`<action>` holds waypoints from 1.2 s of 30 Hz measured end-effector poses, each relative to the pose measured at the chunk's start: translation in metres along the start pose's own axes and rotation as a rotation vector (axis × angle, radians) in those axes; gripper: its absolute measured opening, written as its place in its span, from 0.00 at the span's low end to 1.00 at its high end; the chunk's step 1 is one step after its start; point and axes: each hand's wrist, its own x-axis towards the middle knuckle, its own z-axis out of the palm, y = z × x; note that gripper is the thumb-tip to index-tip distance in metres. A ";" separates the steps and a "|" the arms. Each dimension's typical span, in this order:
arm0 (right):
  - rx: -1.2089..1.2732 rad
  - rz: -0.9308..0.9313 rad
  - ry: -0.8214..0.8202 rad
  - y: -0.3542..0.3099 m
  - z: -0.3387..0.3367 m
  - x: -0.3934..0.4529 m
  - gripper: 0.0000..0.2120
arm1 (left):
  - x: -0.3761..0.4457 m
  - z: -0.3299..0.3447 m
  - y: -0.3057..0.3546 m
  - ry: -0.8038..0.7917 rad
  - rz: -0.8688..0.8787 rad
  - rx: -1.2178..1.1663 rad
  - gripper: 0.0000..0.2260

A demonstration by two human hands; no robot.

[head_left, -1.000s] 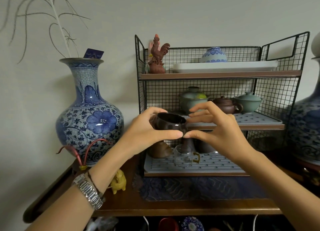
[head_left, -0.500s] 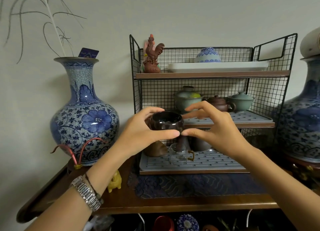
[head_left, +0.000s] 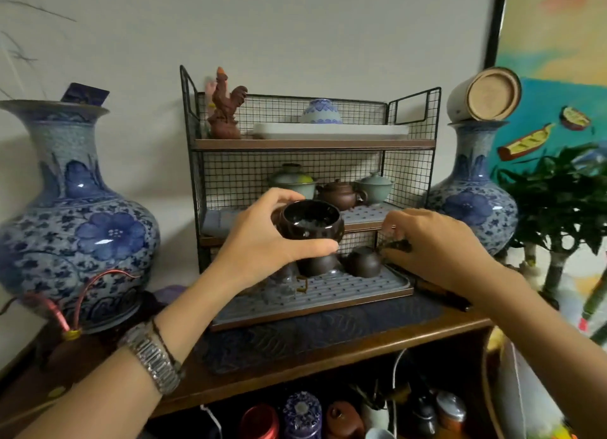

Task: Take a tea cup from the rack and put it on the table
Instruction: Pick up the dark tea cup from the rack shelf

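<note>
Left hand (head_left: pixel 262 241), watch on wrist, wrapped around a dark glossy round ceramic tea cup (head_left: pixel 310 223): thumb under the near side, fingers curled behind the far rim. Cup held upright in the air, clear of every shelf, in front of the middle tier of a black wire-mesh rack with wooden-edged shelves (head_left: pixel 312 144). Right hand (head_left: pixel 437 244) apart from the cup, lowered beside the rack's right edge, fingers bent near something small and dark; whether gripping it or merely touching, impossible to tell through the blur.

Progress, judged from this: lifting out of the rack done, setting down on the table not yet done. No table surface for the cup clearly in view; only the dark wooden sideboard top (head_left: pixel 328 356) under the rack.

On the bottom grey ridged tray (head_left: pixel 328 299): more dark brown cups, upside down, and a clear glass pitcher, blurred. Middle shelf: small brown clay teapot (head_left: pixel 340 193) between two pale green lidded bowls. Top shelf: reddish clay rooster figure (head_left: pixel 226 110), white tray, blue-and-white bowl.

Large blue-and-white floral porcelain vase (head_left: pixel 75 215) left of the rack, a second one (head_left: pixel 473 202) right. Plain pale wall behind, bright painting and green leafy plant (head_left: pixel 558 192) at far right, jars on a lower shelf below.
</note>
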 end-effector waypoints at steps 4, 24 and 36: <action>-0.098 0.113 -0.020 0.020 -0.024 -0.040 0.15 | -0.002 0.032 0.017 -0.091 0.051 -0.074 0.32; -0.422 0.768 -0.112 0.154 -0.247 -0.365 0.14 | -0.117 0.318 0.247 -0.551 0.358 -0.502 0.31; -0.822 1.199 -0.213 0.172 -0.407 -0.598 0.13 | -0.257 0.492 0.430 -0.970 0.550 -0.785 0.31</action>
